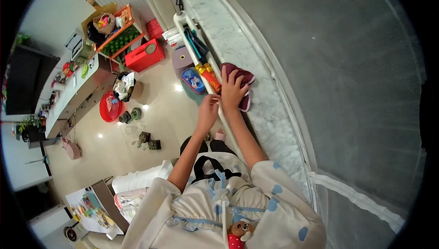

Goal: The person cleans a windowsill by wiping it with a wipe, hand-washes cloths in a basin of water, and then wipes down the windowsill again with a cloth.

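My right hand lies on a dark maroon cloth with a pale edge, its fingers spread over the cloth. Under the cloth is a grey-white marble sill. My left hand is curled closed beside a white rail, close to my right wrist. What the left fingers hold, if anything, is hidden. Just beyond both hands, a red and gold object sits against the rail. Dark teal fabric hangs further along it.
A window screen borders the sill on the right. On the tiled floor stand a red basin, a lined bin, potted plants and a red box. A blue case is left of the rail.
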Available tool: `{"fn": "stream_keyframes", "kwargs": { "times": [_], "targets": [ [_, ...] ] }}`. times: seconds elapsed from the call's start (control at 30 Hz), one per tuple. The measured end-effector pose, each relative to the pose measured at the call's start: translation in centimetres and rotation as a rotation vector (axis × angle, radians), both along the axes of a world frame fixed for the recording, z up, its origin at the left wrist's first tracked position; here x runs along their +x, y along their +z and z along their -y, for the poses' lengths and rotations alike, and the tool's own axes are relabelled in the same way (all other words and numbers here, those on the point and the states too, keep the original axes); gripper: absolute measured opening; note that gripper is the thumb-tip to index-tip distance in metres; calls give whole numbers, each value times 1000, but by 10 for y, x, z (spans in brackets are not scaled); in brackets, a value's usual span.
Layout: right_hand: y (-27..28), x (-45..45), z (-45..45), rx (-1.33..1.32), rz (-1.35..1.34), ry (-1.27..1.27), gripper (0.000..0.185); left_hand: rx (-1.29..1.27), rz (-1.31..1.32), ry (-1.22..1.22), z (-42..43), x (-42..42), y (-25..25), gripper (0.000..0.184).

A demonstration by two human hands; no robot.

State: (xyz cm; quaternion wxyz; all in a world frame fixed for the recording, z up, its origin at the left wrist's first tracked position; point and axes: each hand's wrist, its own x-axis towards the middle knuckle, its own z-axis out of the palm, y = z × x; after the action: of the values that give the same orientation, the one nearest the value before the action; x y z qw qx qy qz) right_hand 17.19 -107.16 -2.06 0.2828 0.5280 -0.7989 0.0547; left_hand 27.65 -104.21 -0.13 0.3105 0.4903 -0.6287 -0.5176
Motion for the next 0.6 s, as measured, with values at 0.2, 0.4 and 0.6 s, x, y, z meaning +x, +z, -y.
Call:
{"fn": "stream_keyframes", "kwargs": {
  "times": [0.2,0.4,0.6],
  "targets": [
    [14,3,-4,-55,154,31,43,-434,24,-61,29,-32,30,35],
    [18,5,5,-15,250,4,44,-472,43,-150,50,-39,20,39],
    [14,3,64,2,278,61,47,-663,430,-245,107,-41,23,47]
  ]
}}
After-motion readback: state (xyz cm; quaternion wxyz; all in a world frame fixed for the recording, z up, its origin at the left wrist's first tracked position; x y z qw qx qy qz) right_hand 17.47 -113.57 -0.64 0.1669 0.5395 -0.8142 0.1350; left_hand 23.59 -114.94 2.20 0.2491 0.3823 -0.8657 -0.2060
